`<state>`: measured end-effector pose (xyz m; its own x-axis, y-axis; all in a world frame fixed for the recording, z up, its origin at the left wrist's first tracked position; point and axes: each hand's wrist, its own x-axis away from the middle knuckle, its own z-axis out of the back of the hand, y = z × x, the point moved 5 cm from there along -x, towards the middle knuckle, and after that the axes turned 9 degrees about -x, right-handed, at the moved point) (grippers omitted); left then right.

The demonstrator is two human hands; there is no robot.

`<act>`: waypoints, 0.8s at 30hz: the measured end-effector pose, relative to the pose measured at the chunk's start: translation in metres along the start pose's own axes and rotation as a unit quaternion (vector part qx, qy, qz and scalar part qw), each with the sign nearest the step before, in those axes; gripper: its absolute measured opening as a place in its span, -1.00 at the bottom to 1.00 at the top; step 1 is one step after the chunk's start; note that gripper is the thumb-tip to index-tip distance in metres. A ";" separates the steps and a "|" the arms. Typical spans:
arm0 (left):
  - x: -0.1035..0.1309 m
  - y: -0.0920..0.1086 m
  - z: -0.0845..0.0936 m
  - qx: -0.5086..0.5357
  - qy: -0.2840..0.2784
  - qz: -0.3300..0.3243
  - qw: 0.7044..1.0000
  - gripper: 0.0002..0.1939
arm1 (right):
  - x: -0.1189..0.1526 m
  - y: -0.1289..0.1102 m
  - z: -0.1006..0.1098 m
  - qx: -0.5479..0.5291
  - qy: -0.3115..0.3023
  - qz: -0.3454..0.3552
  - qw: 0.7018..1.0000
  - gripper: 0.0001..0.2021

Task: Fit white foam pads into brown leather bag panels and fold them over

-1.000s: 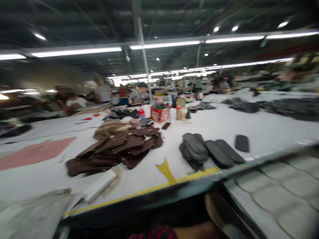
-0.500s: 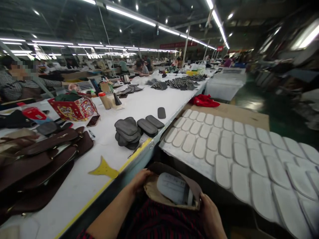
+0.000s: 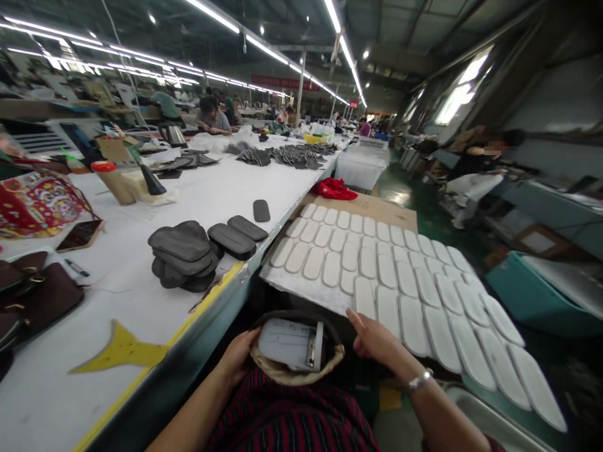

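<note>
My left hand (image 3: 244, 353) grips the left rim of a dark brown bag body (image 3: 340, 344) with a beige lining, held in front of my lap. Inside its mouth sits a pale grey block (image 3: 285, 344) with handwriting on top and a metal fitting at its right end. Away from the bag, my right hand (image 3: 374, 338) is at the near edge of a board, close to the white oval pieces (image 3: 387, 270). Its index finger is stretched out and the other fingers are loosely bent; nothing shows in it. A bracelet circles that wrist.
On the long white table (image 3: 179, 326) to the left lie stacked dark oval pieces (image 3: 181, 251), a yellow tail-shaped piece (image 3: 120, 351), a phone (image 3: 80, 235) and brown bags (image 3: 47, 289). A red cloth (image 3: 335, 188) lies beyond the ovals. A teal bin (image 3: 537, 298) stands right.
My right hand has let go of the bag's right rim and moved to the edge of the board of white ovals. My left hand keeps its hold. The view has swung right.
</note>
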<state>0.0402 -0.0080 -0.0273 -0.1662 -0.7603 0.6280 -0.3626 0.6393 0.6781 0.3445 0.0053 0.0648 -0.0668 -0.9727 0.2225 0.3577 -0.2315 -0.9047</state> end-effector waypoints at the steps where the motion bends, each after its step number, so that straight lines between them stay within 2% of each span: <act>1: -0.003 -0.003 0.001 0.009 -0.004 0.005 1.000 -0.87 | 0.005 -0.009 -0.005 0.054 -0.077 -0.050 0.994 -0.51; 3: -0.008 -0.008 0.002 0.026 -0.012 0.017 0.999 -0.88 | 0.016 -0.025 -0.019 0.150 -0.203 -0.124 0.960 -0.34; 5: -0.012 -0.010 0.002 0.038 -0.029 0.027 0.998 -0.87 | 0.022 -0.042 -0.036 0.212 -0.260 -0.154 0.929 -0.28; 7: -0.014 -0.011 0.001 0.043 -0.050 0.032 0.997 -0.84 | 0.020 -0.057 -0.053 0.259 -0.270 -0.145 0.916 -0.33; 11: -0.008 -0.006 -0.002 0.024 -0.068 0.037 0.997 -0.76 | 0.009 -0.071 -0.072 0.310 -0.253 -0.109 0.910 -0.62; 14: 0.000 0.001 -0.007 -0.032 -0.066 0.010 0.997 -0.67 | 0.008 -0.054 -0.065 0.248 -0.249 -0.118 0.929 -0.76; 17: 0.006 0.012 -0.012 -0.172 -0.085 -0.067 0.979 -0.53 | 0.015 -0.012 -0.042 0.154 -0.225 -0.156 0.949 -0.72; 19: 0.009 0.021 -0.012 -0.324 -0.064 -0.135 0.934 -0.43 | 0.022 0.020 -0.029 0.103 -0.209 -0.210 0.950 -0.61; 21: 0.010 0.032 -0.011 -0.482 -0.013 -0.185 0.856 -0.30 | 0.028 0.039 -0.022 0.099 -0.176 -0.215 0.955 -0.49; 22: 0.011 0.038 -0.013 -0.549 0.010 -0.205 0.810 -0.26 | 0.028 0.039 -0.021 0.130 -0.147 -0.180 0.964 -0.43; 24: 0.010 0.049 -0.022 -0.655 0.023 -0.239 0.716 -0.30 | 0.026 0.024 -0.026 0.234 -0.088 -0.050 0.967 -0.33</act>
<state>0.0408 0.0183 0.0212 -0.2695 -0.9429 0.1956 0.8090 -0.1115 0.5771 0.3276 -0.0262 0.0393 0.0228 -0.9180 0.3959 0.7429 -0.2494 -0.6212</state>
